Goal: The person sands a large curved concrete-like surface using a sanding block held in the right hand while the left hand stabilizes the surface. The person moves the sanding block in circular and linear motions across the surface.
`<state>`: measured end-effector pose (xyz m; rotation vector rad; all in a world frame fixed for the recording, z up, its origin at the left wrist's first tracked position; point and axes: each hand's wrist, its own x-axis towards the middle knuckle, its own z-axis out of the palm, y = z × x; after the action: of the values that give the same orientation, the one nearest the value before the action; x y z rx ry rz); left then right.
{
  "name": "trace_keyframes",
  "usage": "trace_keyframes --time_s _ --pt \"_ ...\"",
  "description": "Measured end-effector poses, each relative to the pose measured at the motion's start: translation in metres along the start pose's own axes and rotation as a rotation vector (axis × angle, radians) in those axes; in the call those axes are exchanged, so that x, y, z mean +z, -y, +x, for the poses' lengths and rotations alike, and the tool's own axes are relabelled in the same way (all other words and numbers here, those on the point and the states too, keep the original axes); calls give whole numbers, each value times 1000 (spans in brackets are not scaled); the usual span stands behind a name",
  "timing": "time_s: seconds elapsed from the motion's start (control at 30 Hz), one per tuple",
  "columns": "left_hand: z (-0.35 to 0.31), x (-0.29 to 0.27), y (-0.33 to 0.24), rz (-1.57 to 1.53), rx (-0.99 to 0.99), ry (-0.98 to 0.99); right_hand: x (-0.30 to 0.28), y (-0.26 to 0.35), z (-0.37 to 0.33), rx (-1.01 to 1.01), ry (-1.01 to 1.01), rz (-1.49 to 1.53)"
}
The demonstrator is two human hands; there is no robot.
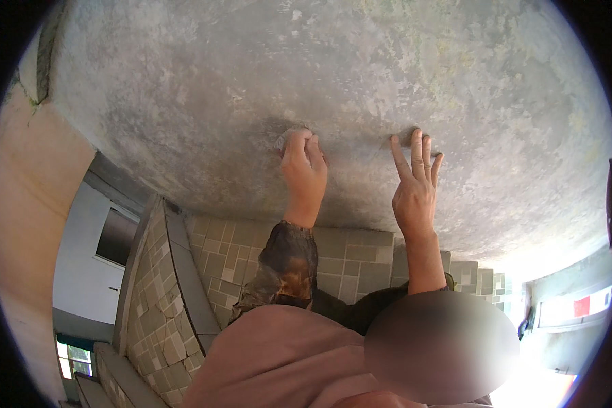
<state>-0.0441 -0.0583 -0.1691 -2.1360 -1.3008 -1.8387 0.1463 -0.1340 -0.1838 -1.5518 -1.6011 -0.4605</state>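
A large grey plastered wall [251,81], mottled with pale and dark patches, fills the upper part of the view. My left hand [304,160], below a dark patterned sleeve, presses against it with fingers bent and closed. Under those fingers a thin greyish edge shows at the left; most of that piece is hidden, and I cannot make out what it is. A darker smudge surrounds the spot. To the right, my right hand [416,183] rests its fingertips on the same wall, fingers stretched and spread, holding nothing visible.
Tiled steps and flooring [347,262] lie below the wall. At the left are a tile-covered low wall [160,292], a pale door [88,251] and a peach-coloured wall [34,190]. Bright light comes from a window [578,309] at the lower right.
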Motion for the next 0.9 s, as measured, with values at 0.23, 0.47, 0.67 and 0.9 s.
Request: trace_keyframes --time_s 0.23,0.47,0.67,0.9 --pt "-20 -6 -16 -17 -52 122 0 0 0 -4 -8 6" --pt "11 3 -22 35 84 25 0 1 0 -2 8 -12" --pt "-9 3 -32 21 77 123 0 2 0 -1 -6 2" --pt "17 10 -28 37 188 -15 -1 3 0 21 24 -10"
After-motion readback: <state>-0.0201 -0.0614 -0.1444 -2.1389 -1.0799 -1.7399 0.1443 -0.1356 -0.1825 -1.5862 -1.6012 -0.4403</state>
